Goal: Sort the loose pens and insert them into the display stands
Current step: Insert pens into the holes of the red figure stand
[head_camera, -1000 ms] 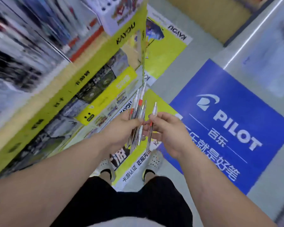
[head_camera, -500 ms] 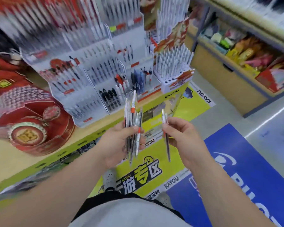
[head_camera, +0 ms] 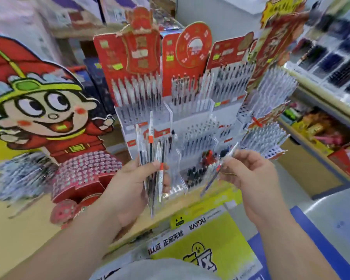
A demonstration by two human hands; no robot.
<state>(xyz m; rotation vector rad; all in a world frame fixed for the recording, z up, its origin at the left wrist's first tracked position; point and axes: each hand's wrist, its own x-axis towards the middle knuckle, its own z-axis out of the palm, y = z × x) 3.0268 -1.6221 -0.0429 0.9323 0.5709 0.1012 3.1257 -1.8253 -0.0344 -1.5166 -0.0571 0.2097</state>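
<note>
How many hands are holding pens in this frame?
2. The left hand grips a bunch of pens upright before the display stands; the right hand pinches one tilted pen beside it. No other hand shows.

"KAYOU" and "正品无忧" on the white band of the yellow sign (head_camera: 226, 239)

Both bare forearms angle in from the bottom corners, hands level and apart. The left hand (head_camera: 133, 186) wraps fingers and thumb round a bunch of pens (head_camera: 151, 150), and the right hand (head_camera: 255, 174) pinches a single pen (head_camera: 212, 178) at its fingertips.
</note>
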